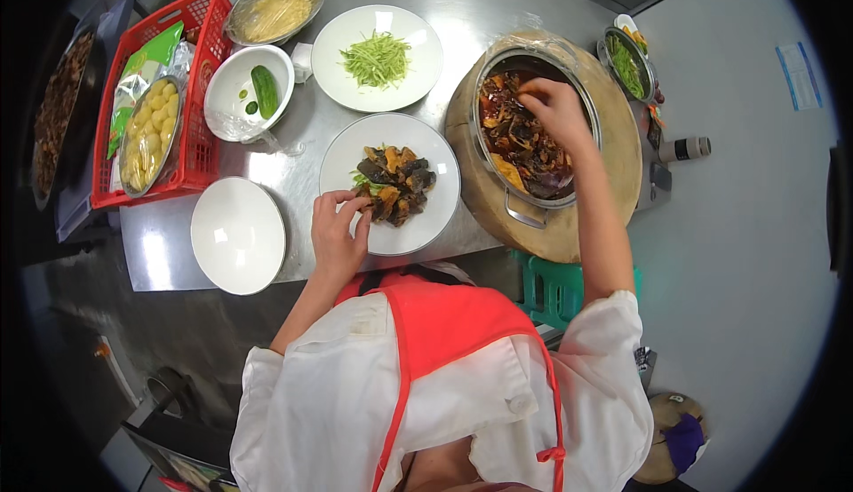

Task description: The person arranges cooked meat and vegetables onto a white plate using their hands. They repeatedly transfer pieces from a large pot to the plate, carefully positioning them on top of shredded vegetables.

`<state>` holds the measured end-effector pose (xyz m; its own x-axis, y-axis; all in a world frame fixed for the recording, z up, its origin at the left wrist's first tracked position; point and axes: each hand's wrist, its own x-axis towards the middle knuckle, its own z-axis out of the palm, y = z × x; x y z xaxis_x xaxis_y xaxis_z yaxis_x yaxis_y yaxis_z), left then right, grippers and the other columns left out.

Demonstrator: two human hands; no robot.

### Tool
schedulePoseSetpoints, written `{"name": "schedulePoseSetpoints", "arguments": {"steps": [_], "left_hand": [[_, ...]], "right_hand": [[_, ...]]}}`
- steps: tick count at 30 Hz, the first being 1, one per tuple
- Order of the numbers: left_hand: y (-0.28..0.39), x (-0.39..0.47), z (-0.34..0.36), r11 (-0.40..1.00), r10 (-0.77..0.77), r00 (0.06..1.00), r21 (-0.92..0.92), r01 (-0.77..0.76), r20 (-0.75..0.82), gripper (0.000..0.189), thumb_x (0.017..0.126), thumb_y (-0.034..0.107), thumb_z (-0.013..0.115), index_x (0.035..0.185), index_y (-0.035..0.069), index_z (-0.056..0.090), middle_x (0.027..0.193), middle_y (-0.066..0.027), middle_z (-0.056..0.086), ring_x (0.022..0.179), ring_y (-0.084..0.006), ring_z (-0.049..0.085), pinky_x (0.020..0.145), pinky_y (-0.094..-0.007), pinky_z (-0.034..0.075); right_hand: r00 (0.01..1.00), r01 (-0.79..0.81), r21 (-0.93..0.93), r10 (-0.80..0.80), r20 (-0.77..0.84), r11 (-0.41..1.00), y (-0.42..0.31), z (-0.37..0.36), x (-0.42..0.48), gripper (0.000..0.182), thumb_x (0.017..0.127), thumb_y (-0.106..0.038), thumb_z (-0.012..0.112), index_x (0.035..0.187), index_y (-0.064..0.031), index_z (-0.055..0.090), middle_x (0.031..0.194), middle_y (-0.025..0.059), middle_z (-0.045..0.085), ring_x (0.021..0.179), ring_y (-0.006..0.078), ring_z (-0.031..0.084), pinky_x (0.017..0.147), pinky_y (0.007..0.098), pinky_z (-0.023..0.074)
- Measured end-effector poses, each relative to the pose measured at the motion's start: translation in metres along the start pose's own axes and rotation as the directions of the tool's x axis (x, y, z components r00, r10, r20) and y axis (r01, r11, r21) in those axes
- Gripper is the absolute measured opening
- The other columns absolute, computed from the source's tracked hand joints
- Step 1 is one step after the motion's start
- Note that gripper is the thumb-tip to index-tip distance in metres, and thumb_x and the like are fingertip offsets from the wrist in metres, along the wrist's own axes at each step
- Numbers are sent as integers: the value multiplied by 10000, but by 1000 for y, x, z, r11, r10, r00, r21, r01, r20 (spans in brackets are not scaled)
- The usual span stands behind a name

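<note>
My left hand (338, 229) is at the left edge of the food on a white plate (436, 222), its fingertips touching dark and golden-brown pieces (398, 182) heaped over green shreds. My right hand (556, 109) reaches into a metal pot (593, 125) of similar pieces in dark red sauce; whether its pinched fingertips hold a piece cannot be told. The pot stands on a round wooden chopping block (620, 179). Behind the near plate, a second white plate (330, 86) bears shredded green vegetable (377, 59). A bare white plate (238, 235) lies at the near left.
A red plastic basket (206, 86) holds packets and a film-covered bowl of pale yellow balls (150, 135). Beside it are a white bowl (216, 102) with a cucumber piece (264, 91) and a film-wrapped bowl (236, 16). A bowl of greens (624, 62) stands far right; a green plastic stool (553, 289) is below.
</note>
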<state>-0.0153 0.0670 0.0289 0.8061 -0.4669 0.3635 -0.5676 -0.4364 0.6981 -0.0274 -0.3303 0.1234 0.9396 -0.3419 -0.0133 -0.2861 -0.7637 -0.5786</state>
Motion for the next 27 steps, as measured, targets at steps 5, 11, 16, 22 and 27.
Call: {"name": "schedulePoseSetpoints", "arguments": {"steps": [5, 11, 16, 22, 27], "left_hand": [[-4, -2, -2, 1000, -1, 1000, -23, 1, -4, 274, 759, -20, 742, 1018, 46, 684, 1038, -131, 592, 965, -324, 570, 812, -416, 476], [-12, 0, -2, 999, 4, 1000, -46, -3, 24, 269, 768, -10, 735, 1026, 43, 684, 1048, -134, 595, 970, -322, 571, 820, -411, 479], [-18, 1, -3, 999, 8, 999, -48, -6, 47, 266, 765, -8, 737, 1022, 41, 686, 1040, -130, 601, 973, -320, 571, 827, -409, 479], [-18, 3, -6, 999, 12, 999, -47, -10, 44, 278, 757, -15, 743, 1024, 37, 687, 1037, -131, 604, 979, -320, 572, 830, -411, 480], [-15, 3, -3, 998, 28, 998, -60, -25, 53, 286, 754, -20, 745, 1027, 44, 690, 1041, -129, 606, 977, -318, 572, 827, -413, 479]], "right_hand": [[982, -132, 430, 178, -69, 893, 46, -6, -36, 189, 877, 7, 660, 1059, 8, 711, 892, 38, 697, 792, 80, 616, 718, 228, 490], [972, -163, 250, 199, -127, 954, 61, 5, -66, 286, 793, 117, 644, 1059, 23, 689, 946, 63, 705, 833, 118, 640, 764, 259, 506], [958, -225, 208, 255, -131, 952, 71, 5, -73, 308, 771, 83, 688, 1068, 5, 688, 956, 93, 693, 823, 169, 661, 755, 302, 523], [914, 52, -449, -224, -339, 892, 4, 5, -76, 351, 741, -8, 765, 1081, -58, 692, 1062, 125, 631, 1005, 323, 608, 865, 429, 494], [977, 146, -622, -210, -29, 769, -19, 28, -65, 308, 728, -128, 758, 1030, -96, 703, 1021, 114, 612, 1040, 319, 561, 861, 441, 429]]}}
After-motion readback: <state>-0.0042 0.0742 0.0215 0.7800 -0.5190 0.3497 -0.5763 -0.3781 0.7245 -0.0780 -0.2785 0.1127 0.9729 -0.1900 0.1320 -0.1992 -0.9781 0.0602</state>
